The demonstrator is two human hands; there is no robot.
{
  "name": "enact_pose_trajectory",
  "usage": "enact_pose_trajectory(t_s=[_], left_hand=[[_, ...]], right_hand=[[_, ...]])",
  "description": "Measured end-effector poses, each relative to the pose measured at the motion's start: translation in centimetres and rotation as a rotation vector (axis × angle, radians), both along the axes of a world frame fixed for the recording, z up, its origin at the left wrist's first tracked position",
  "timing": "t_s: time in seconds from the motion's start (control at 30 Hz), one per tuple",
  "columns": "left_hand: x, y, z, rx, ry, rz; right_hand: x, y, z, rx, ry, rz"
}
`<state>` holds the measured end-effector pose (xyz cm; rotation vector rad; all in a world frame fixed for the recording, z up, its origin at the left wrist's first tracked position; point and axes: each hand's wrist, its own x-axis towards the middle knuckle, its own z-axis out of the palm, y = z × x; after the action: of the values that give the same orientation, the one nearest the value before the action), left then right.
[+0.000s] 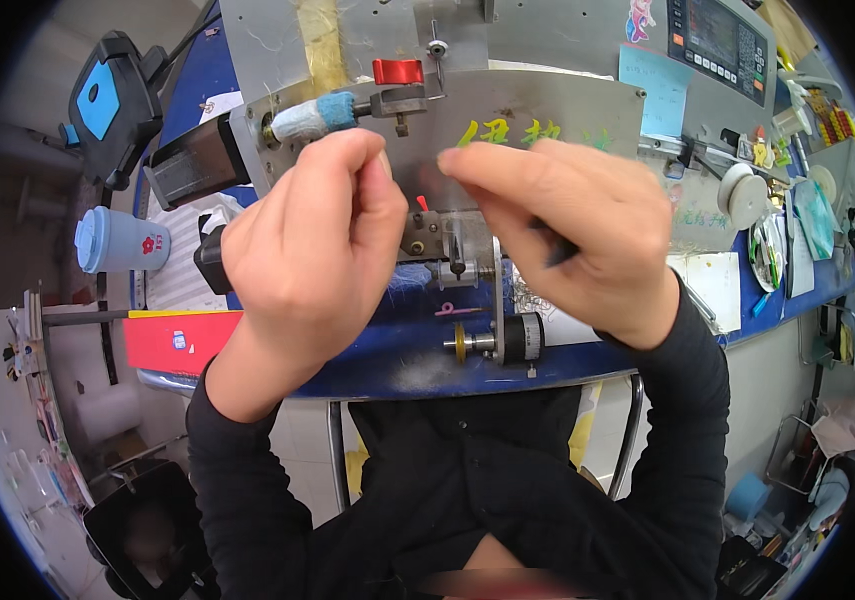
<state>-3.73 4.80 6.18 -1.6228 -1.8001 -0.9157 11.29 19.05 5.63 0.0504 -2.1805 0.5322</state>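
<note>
Both of my hands are raised in front of a metal winding machine (pixel 548 100), a small gap apart. My left hand (pixel 298 245) is closed in a pinch, just below a spindle wrapped in white and blue cloth (pixel 318 115). Thumb and forefinger of my right hand (pixel 588 225) are also pinched, pointing toward the left one. Whatever sits at either set of fingertips is too fine to make out. A dark object (pixel 556 245) shows within the curled fingers of the right hand; its kind is unclear. Above the hands is a red clamp piece (pixel 398 72) on the machine.
A black cylindrical motor part (pixel 523 339) juts out at the blue table's front edge (pixel 388 378). On the left stand a light blue lidded cup (pixel 123 240), a red folder (pixel 178 342) and a black device holder (pixel 113 105). A control panel (pixel 718 50) and white spools (pixel 745 198) are on the right.
</note>
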Motion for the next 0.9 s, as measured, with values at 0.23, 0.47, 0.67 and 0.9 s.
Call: enact_pose_trajectory(t_s=[0.23,0.47,0.67,0.9], left_hand=[[0.0,1.3,-0.9,-0.035,0.09,0.123],[0.9,1.6,-0.7,-0.042,-0.004,0.133],[0.9,0.8,0.8,-0.176,-0.246,0.102],[-2.1,0.2,2.1,-0.099,0.387,0.161]], right_hand=[[-2.0,2.1,-1.4,0.228,-0.062,-0.034],[-3.7,-0.2,-2.4,-0.883,-0.165,0.251],[-2.6,0.2,-1.0,-1.249,-0.355,0.437],[-2.3,0.9,-0.5,-0.855,-0.291,0.008]])
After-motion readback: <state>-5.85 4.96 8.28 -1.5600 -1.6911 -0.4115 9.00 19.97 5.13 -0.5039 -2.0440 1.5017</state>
